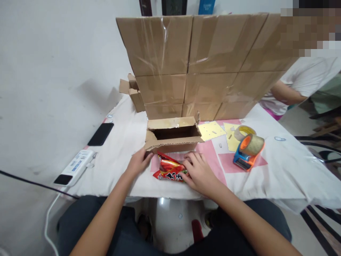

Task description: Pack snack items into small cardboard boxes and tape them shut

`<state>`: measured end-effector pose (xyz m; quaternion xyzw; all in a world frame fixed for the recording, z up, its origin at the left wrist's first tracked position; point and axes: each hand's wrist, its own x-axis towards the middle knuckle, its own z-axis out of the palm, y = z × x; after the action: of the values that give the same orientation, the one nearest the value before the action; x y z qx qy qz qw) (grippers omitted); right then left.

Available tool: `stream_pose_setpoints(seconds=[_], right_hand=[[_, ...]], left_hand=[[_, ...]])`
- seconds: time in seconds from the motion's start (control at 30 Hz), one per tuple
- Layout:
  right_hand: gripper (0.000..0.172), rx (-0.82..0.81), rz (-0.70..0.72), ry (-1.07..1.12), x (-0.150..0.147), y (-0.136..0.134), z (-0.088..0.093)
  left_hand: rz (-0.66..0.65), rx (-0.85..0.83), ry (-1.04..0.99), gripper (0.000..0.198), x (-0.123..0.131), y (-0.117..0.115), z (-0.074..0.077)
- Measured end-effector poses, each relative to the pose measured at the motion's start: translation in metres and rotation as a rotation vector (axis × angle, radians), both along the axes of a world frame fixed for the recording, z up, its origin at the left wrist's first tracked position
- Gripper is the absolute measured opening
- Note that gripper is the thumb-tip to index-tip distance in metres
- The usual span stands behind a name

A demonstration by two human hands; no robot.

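A red snack packet [170, 169] with dark lettering lies on the table in front of an open cardboard box [173, 145]. My right hand [201, 172] is closed on the packet's right end, thumb in front and fingers curled over the top, which hides that end. At the box's near left corner is my left hand [138, 161], its thumb along the front face and its other fingers against the left side, partly hidden. The box has torn, ragged flaps, and its inside is dark; I cannot make out any contents.
Behind the box rises a stack of taped cartons [210, 87]. Right of it lie a tape dispenser [247, 153], a tape roll [243, 131] and yellow paper [211, 131]. A phone [101, 134] and power strip [76, 167] sit left. Another person's arm [289, 93] shows at right.
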<state>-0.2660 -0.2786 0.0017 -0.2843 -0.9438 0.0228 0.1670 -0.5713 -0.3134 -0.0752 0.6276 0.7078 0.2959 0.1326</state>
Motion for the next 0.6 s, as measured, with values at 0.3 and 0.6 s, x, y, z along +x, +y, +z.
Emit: stream_pose_setpoints(seconds=[0.3,0.6], right_hand=[[0.019,0.117,0.08,-0.03,-0.001,-0.035,-0.008],[0.068,-0.15,-0.009,-0.072,0.019,-0.019,0.012]], left_hand=[[-0.323,0.119,-0.488,0.101,0.044,-0.054,0.024],[-0.613,0.201,-0.48,0.031,0.05,-0.061,0.004]])
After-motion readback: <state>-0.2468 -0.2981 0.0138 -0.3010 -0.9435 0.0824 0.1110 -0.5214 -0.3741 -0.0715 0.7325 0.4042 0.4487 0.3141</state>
